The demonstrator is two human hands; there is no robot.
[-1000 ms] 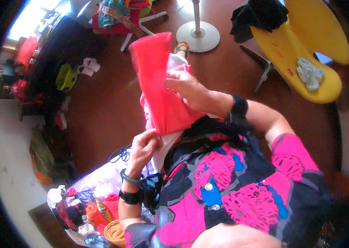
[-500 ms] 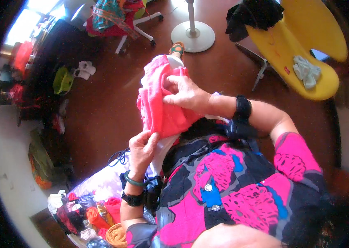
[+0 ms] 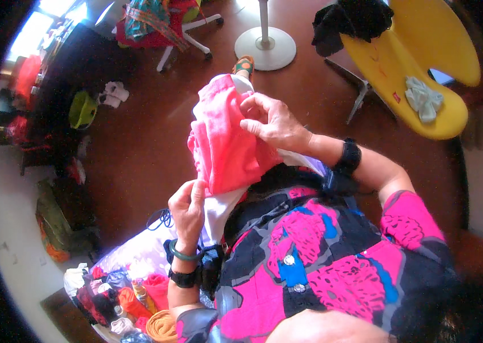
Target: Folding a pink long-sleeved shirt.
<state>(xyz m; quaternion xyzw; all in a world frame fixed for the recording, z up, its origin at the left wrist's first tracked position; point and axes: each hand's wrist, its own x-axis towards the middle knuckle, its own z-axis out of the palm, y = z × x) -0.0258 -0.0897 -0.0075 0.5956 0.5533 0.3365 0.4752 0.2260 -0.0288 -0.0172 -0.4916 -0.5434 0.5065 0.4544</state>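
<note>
A pink knitted garment [image 3: 224, 143], loosely folded, lies across my raised leg in the middle. At its lower left corner my left hand [image 3: 187, 208] is closed, pinching the edge between thumb and fingers. My right hand [image 3: 278, 126] is at the upper right side of the cloth, fingers curled and thumb bent, gripping its edge; the fingertips are partly hidden in the folds. Beneath the garment, white and pale purple cloth [image 3: 144, 246] shows on my lap and to the left.
Rolled clothes [image 3: 133, 303] fill a container at lower left. A yellow chair [image 3: 441, 117] carrying a pale cloth [image 3: 424, 100] and a black one stands at right. Ahead are a white round stand base [image 3: 265, 48] and a wheeled chair [image 3: 187, 40]. A green basin [image 3: 83, 110] sits at left.
My right hand has shifted right and slightly up along the garment, its fingers now drawn out from the fold. My left hand has moved slightly left. The pink cloth lies flatter and wider.
</note>
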